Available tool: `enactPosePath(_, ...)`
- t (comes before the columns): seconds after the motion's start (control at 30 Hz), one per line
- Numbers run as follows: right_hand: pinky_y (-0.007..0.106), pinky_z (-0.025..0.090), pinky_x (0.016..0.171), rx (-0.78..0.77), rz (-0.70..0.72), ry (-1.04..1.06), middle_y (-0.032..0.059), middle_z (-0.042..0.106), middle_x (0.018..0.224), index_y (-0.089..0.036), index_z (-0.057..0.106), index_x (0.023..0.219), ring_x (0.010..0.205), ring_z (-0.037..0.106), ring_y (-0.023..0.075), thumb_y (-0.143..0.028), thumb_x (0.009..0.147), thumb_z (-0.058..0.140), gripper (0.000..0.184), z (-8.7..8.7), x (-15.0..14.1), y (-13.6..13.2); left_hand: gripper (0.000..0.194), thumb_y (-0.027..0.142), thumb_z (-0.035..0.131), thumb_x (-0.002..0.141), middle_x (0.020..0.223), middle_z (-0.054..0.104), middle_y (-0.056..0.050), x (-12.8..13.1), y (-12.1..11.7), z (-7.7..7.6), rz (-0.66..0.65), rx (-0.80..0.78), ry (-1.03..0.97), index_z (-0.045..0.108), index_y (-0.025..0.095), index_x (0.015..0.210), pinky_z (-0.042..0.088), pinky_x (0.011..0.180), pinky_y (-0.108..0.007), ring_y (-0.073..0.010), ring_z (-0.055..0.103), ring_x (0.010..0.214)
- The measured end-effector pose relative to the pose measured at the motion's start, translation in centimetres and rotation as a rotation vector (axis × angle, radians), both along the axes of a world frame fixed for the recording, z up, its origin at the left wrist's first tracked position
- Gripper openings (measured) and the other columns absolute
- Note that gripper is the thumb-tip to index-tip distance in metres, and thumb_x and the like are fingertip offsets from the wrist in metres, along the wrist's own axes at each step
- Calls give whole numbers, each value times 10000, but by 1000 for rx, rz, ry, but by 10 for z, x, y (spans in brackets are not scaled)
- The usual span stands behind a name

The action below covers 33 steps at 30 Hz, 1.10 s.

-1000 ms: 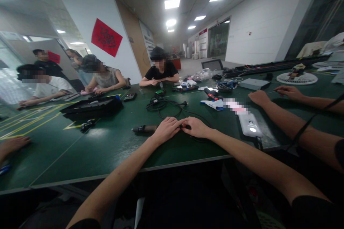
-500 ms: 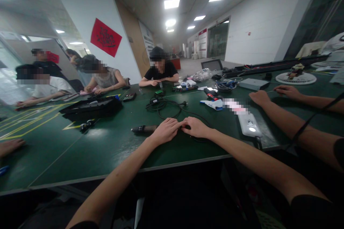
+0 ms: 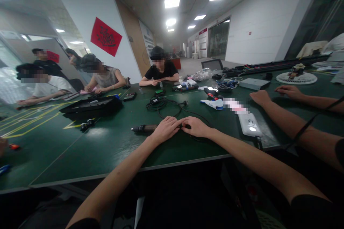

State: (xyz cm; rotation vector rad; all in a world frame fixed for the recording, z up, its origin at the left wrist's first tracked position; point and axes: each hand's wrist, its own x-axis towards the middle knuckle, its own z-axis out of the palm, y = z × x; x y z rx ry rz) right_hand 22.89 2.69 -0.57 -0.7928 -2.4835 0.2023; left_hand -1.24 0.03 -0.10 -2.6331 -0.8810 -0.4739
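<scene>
A dark electric screwdriver (image 3: pixel 144 128) lies on the green table, its metal tip pointing left. My left hand (image 3: pixel 168 128) is closed over its rear part, palm down, hiding most of the handle. My right hand (image 3: pixel 195 127) meets it at the tool's back end, with thumb and fingers pinched on a small black piece (image 3: pixel 187 126), apparently the cord's end. The exact grip is partly hidden. Beyond both hands, a black power cord (image 3: pixel 168 104) lies in loose loops, with its plug (image 3: pixel 184 103) to the right.
Left of me are a black tray (image 3: pixel 91 106) and small black parts (image 3: pixel 87 125). To the right lie a white power strip (image 3: pixel 248 123), a blue-and-white tool (image 3: pixel 212 104) and a grey box (image 3: pixel 254 84). A neighbour's arms (image 3: pixel 285 121) rest nearby. Other people sit across the table.
My hands stay in nearly the same place, with the right fingers slightly shifted at the tool's back end. At far left, another person's hand has drawn back and an orange-red object now shows.
</scene>
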Motion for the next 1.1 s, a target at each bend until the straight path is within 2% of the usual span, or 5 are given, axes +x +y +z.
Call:
enactPosePath(0.5,323,465,878,9,26,9,60,719,1001,-186,701,883,953,633,207,-248,953,691,95,-3,0,3,666,255,484,1042,1227,649,-97,-1,-1,1,-43,-63,-38,216,226,1652,452,1092,-451,-261,582,1243)
enactPosePath(0.67,330,470,909,15,28,22,60,718,1002,-187,689,870,961,639,205,-237,947,692,92,-6,0,4,667,278,483,1058,1138,665,-79,-1,0,0,-6,-36,-26,199,221,1659,469,1069,-453,-260,610,1187)
enactPosePath(0.83,335,472,903,18,36,21,65,719,1013,-189,695,871,974,638,212,-232,956,678,97,-5,0,4,675,235,483,1037,1212,659,-91,-2,2,-2,-49,-13,-15,216,232,1657,468,1081,-445,-252,603,1208)
enactPosePath(0.97,327,470,870,13,25,15,62,716,996,-185,691,870,947,637,209,-238,956,682,101,-3,0,2,638,273,466,1061,1143,664,-86,-1,4,-2,-12,4,5,230,227,1652,476,1051,-449,-257,619,1135)
enactPosePath(1.1,328,473,854,1,8,11,71,720,1005,-182,706,884,932,639,210,-246,952,692,95,-1,0,0,655,257,476,1047,1178,655,-96,0,1,-2,-19,11,11,228,223,1652,458,1077,-454,-265,592,1194)
